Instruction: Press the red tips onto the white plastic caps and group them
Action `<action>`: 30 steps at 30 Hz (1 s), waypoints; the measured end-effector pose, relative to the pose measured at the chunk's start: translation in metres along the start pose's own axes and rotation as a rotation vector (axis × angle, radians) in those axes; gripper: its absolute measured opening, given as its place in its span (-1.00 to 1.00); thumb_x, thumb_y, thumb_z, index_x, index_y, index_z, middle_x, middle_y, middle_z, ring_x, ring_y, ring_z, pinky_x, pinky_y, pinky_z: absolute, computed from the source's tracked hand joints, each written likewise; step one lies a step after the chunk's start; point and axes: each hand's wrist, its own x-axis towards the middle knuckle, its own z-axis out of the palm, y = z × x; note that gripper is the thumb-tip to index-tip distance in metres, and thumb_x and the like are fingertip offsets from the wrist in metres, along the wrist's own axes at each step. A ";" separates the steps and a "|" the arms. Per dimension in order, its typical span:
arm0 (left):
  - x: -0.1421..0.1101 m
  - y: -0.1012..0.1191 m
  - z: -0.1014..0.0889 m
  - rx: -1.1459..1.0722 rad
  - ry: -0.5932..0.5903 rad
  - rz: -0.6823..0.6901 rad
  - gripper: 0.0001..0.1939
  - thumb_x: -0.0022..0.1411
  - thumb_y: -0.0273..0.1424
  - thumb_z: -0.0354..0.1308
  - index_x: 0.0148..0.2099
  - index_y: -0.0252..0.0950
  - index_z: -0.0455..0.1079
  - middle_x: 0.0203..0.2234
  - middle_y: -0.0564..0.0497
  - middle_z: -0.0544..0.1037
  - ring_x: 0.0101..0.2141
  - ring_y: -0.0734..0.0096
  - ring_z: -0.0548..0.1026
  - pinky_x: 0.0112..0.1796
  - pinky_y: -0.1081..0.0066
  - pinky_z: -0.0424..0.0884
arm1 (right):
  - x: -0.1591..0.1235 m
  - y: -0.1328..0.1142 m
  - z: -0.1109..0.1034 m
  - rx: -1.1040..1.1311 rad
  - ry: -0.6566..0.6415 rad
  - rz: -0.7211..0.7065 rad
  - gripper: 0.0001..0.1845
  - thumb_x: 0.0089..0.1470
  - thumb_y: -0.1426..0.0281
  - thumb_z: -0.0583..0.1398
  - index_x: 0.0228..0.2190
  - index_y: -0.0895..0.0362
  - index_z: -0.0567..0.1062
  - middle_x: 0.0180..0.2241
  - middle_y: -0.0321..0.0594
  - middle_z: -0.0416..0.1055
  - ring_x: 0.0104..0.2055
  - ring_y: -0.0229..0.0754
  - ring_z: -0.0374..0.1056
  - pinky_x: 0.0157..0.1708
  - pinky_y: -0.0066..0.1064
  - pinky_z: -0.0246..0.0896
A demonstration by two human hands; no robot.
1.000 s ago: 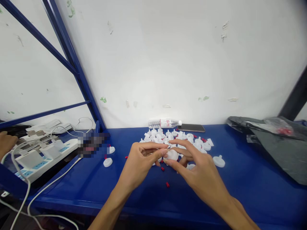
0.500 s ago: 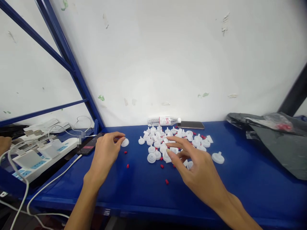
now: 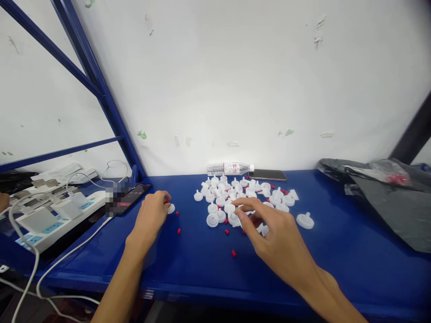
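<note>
At the left of the pile, my left hand (image 3: 153,215) is closed in a pinch at a white disc-shaped piece (image 3: 171,208). A bit of red shows at its fingertips, and the rest of the grip is hidden. My right hand (image 3: 276,240) is over the near side of the pile. Its thumb and forefinger come together at a white stemmed disc (image 3: 231,208), partly covered by the fingers. Many similar white pieces (image 3: 212,220) are heaped before me, with small red caps (image 3: 234,253) among and near them.
Behind the pile lie a clear plastic bottle (image 3: 232,168) and a phone (image 3: 268,175). A dark plastic bag (image 3: 380,202) covers the right side. On the left are another phone (image 3: 129,202), a power strip (image 3: 67,220) and white cables. Part of another hand (image 3: 3,202) shows far left.
My left hand has shifted slightly nearer with the white disc, and red now shows at its fingertips. My right thumb and forefinger have drawn closer together.
</note>
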 end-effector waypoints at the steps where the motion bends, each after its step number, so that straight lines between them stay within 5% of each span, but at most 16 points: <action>1: 0.001 0.000 0.000 0.000 -0.004 0.003 -0.70 0.28 -0.51 0.08 0.02 -0.30 0.52 -0.18 -0.16 0.65 -0.14 0.11 0.59 -0.25 0.35 0.35 | 0.000 0.000 0.000 -0.004 -0.001 -0.006 -0.81 0.30 0.39 0.14 -0.11 -0.03 0.52 -0.33 -0.45 0.57 -0.49 -0.35 0.43 -0.49 -0.49 0.19; 6: -0.001 0.010 -0.008 0.025 0.019 0.022 -0.64 0.31 -0.39 0.13 0.13 -0.29 0.45 -0.07 -0.17 0.62 -0.04 0.05 0.55 -0.21 0.31 0.34 | -0.001 0.001 0.000 -0.025 0.001 -0.016 -0.83 0.31 0.39 0.14 -0.13 -0.02 0.52 -0.31 -0.45 0.58 -0.49 -0.34 0.42 -0.45 -0.47 0.21; 12: -0.016 0.016 -0.017 0.086 -0.043 0.011 -0.81 0.32 -0.31 0.09 -0.15 -0.21 0.52 -0.25 -0.12 0.64 -0.25 0.09 0.59 -0.38 0.33 0.29 | -0.001 0.002 0.000 -0.034 -0.003 -0.026 -0.82 0.31 0.40 0.13 -0.14 -0.01 0.53 -0.34 -0.45 0.57 -0.48 -0.33 0.43 -0.43 -0.46 0.21; 18: -0.019 0.005 -0.010 0.187 -0.092 -0.033 -0.79 0.30 -0.40 0.07 -0.14 -0.32 0.51 -0.23 -0.30 0.62 -0.29 -0.04 0.60 -0.40 0.29 0.26 | 0.000 0.002 0.001 -0.045 -0.019 -0.012 -0.82 0.30 0.41 0.13 -0.16 -0.01 0.54 -0.32 -0.44 0.59 -0.49 -0.33 0.44 -0.42 -0.45 0.21; 30: -0.015 0.016 -0.009 0.170 -0.133 -0.020 -0.71 0.29 -0.53 -0.07 -0.18 -0.38 0.50 -0.22 -0.36 0.60 -0.22 -0.11 0.58 -0.31 0.22 0.32 | -0.001 0.003 0.001 -0.069 -0.036 -0.019 -0.80 0.31 0.40 0.13 -0.14 0.00 0.55 -0.32 -0.42 0.60 -0.48 -0.30 0.46 -0.38 -0.43 0.25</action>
